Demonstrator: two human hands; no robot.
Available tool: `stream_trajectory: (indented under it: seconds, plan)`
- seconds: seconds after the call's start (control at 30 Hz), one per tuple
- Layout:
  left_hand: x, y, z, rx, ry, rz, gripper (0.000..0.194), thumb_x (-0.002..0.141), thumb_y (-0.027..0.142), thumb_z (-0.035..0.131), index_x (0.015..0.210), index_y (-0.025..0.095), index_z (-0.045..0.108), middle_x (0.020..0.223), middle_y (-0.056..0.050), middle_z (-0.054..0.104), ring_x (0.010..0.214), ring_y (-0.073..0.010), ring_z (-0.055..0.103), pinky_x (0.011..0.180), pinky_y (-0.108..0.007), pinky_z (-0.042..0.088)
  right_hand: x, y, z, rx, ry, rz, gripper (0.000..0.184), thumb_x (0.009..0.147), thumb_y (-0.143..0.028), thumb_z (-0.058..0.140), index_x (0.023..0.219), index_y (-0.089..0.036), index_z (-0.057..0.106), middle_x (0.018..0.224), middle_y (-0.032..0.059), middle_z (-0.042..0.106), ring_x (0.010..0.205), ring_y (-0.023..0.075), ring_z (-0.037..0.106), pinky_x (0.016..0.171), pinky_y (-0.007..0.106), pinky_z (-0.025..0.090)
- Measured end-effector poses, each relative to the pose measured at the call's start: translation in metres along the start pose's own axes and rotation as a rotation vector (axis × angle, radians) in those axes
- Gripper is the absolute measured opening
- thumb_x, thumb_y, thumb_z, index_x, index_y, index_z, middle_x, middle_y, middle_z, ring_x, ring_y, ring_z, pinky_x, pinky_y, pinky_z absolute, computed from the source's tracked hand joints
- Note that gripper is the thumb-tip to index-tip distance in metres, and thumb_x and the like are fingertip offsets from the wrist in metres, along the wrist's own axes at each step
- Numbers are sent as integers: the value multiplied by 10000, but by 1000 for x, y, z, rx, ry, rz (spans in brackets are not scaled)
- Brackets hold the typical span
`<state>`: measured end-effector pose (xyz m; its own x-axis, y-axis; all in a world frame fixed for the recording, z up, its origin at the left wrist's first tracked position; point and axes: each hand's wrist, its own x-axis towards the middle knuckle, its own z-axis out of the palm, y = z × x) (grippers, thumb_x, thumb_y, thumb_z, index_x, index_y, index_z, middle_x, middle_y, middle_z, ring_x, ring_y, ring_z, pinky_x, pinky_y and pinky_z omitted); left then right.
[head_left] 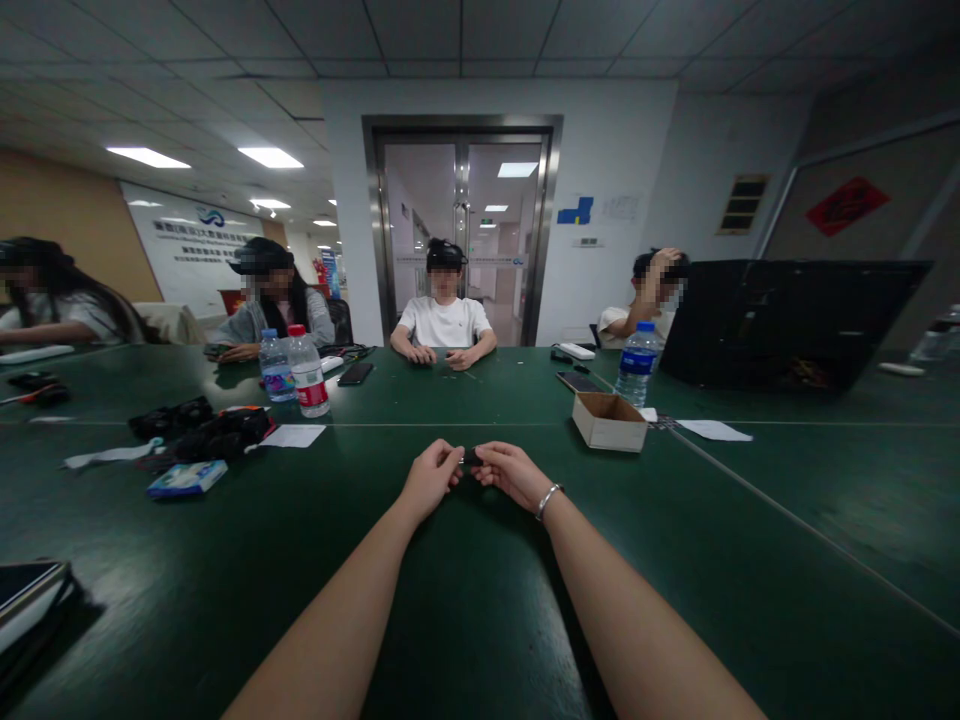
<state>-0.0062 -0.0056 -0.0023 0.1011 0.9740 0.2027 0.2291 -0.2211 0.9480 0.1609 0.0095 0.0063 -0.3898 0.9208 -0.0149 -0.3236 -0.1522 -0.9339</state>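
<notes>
My left hand [433, 478] and my right hand [514, 474] meet over the middle of the green table [480, 620]. Between their fingertips is a small dark object [472, 457], with a paler bit at its left end. My right thumb and fingers pinch the dark part. The fingers of my left hand are pinched at the pale end. The object is too small for me to tell its kind. A silver bracelet [549, 501] circles my right wrist.
An open cardboard box [609, 424] stands beyond my right hand, near a water bottle [637, 364] and a large black case [780, 325]. Two bottles, a blue packet [187, 479] and black gear [217, 435] are at left. Several people sit around the table, one opposite [444, 325].
</notes>
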Motion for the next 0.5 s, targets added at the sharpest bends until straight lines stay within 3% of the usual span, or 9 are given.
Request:
stream_trajectory:
  seconds: [0.17,0.5]
  plan:
    - [0,0,0,57,-9,-31,421,792,559,419,755,152,518,634,-22,568,535,-115,528,441,-189,390,0,0,-1,7,14,-2,132,768,-168,679,805,-78,591,639,89,609,528,114,578,455,168,465]
    - [-1,1,2,9,9,3,357,774,503,481,779,150,529,624,-9,542,537,-105,513,430,-171,384,0,0,1,15,28,-17,135,753,-165,690,801,-83,595,647,81,611,524,111,576,453,171,466]
